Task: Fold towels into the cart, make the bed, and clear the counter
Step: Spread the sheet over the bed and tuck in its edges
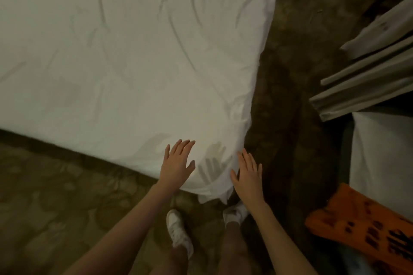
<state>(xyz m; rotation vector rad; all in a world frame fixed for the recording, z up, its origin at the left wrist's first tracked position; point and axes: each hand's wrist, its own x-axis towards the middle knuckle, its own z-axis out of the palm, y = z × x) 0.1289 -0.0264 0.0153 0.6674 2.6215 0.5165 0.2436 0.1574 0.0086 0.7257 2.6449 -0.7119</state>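
A bed with a wrinkled white sheet [125,56] fills the upper left of the head view, its near corner pointing at me. My left hand [177,164] hovers flat over that corner with fingers straight and spread, holding nothing. My right hand [248,173] is at the corner's right edge, fingers straight, close to or touching the hanging sheet. Both hands cast shadows on the sheet between them.
Dark patterned carpet [288,73] runs along the bed's right side and under my white shoes [178,232]. Pale curtains [366,78] hang at the right. Below them lie a white surface [380,154] and an orange cloth with black marks [366,232].
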